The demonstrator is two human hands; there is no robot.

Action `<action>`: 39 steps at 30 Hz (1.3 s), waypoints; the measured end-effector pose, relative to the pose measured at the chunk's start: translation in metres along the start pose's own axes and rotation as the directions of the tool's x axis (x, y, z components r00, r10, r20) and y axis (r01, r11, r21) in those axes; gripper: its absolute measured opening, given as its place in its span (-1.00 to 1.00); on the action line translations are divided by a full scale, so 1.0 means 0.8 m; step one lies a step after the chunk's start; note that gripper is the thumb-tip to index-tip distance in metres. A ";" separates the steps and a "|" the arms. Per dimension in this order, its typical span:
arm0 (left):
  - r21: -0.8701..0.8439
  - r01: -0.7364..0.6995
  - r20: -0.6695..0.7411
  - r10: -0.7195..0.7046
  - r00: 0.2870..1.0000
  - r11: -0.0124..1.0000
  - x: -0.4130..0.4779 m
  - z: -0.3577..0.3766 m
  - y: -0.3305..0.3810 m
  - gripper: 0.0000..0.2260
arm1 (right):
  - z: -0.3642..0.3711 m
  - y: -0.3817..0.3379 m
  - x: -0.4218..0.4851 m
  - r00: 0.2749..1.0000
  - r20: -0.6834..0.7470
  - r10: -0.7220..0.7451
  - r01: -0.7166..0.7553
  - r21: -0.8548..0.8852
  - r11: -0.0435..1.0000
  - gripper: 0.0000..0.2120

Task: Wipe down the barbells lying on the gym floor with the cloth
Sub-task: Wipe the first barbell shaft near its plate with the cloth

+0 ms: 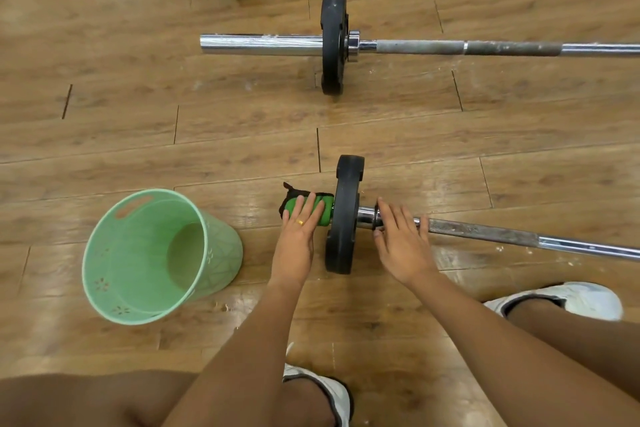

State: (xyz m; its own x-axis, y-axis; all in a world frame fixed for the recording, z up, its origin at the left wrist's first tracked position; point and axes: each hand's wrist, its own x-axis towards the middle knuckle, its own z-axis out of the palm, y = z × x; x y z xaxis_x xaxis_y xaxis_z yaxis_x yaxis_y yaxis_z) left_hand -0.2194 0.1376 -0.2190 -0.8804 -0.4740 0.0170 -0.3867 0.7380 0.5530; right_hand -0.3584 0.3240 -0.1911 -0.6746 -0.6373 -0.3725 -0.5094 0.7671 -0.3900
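1. Lying on the wooden floor, the near barbell runs off the right edge. Its sleeve end, wrapped in the green cloth, stops near the green bin, with bare floor between.
2. The left hand presses stretched fingers over the cloth. The right hand rests flat on the shaft beside the black plate.
3. The far barbell lies well apart, with open boards between.
4. A white shoe sits just behind the shaft.
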 end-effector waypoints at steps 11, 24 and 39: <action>-0.067 -0.020 0.018 0.022 1.000 0.998 -0.007 0.003 -0.003 -0.32 | 0.014 0.004 -0.010 0.999 -0.043 -0.024 0.025 0.011 1.000 -0.42; 0.017 0.148 0.049 -0.149 0.988 0.989 0.020 -0.002 0.036 -0.60 | 0.012 0.003 -0.013 1.000 -0.004 -0.009 0.010 0.029 1.000 -0.40; 0.350 -0.078 0.155 0.024 0.988 0.933 0.017 -0.001 -0.014 -0.35 | -0.003 0.007 0.012 0.999 0.038 -0.002 0.000 0.068 0.998 -0.34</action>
State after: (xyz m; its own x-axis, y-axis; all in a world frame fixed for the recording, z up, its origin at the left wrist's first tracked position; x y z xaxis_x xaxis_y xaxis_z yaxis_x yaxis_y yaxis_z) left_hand -0.2272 0.1224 -0.2241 -0.9214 -0.3759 -0.0990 -0.3886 0.8939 0.2232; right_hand -0.3691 0.3221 -0.1948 -0.6528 -0.6415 -0.4029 -0.4720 0.7604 -0.4461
